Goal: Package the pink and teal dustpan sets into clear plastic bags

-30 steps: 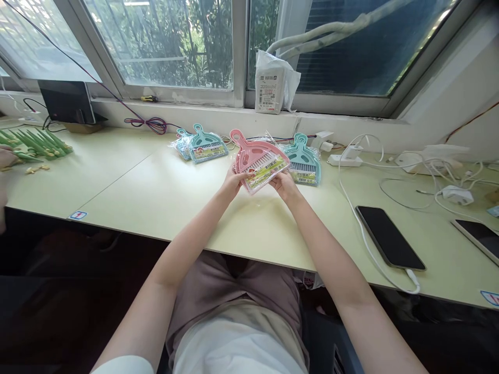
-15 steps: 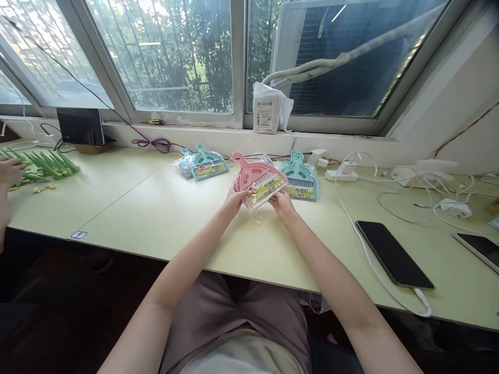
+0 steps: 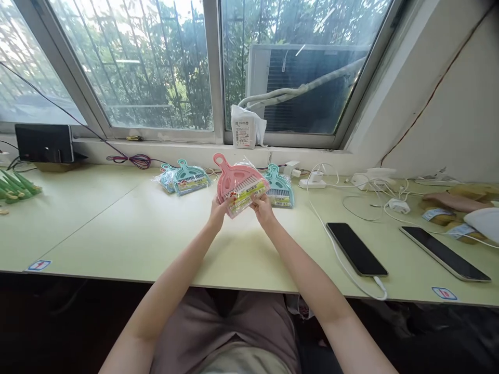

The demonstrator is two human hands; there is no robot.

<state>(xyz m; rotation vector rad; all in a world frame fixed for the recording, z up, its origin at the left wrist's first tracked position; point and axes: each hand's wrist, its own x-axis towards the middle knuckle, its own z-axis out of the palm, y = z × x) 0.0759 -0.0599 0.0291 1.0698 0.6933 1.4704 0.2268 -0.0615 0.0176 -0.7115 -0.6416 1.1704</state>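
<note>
A pink dustpan set point(image 3: 238, 183) in clear wrap, with a brush and a yellow-green label, is raised above the table, its looped handle pointing up and left. My left hand point(image 3: 219, 210) grips its lower left edge, and my right hand point(image 3: 262, 208) pinches the bottom edge near the right corner. Behind it on the right lies a wrapped teal dustpan set point(image 3: 279, 189), partly covered by the pink one. Further left, another wrapped teal set point(image 3: 191, 179) overlaps a smaller-looking teal pack point(image 3: 167, 177).
A black phone point(image 3: 356, 248) on a white cable and a second phone point(image 3: 444, 253) lie at the right. Power strips point(image 3: 313, 183) and cables run along the back. At the far left are green artificial leaves point(image 3: 17, 186) and a black screen point(image 3: 44, 144).
The view has turned to the right, showing more of the right side. Both hands still hold the pink set, now lifted slightly closer. The other person's hand at the left has left the view.
</note>
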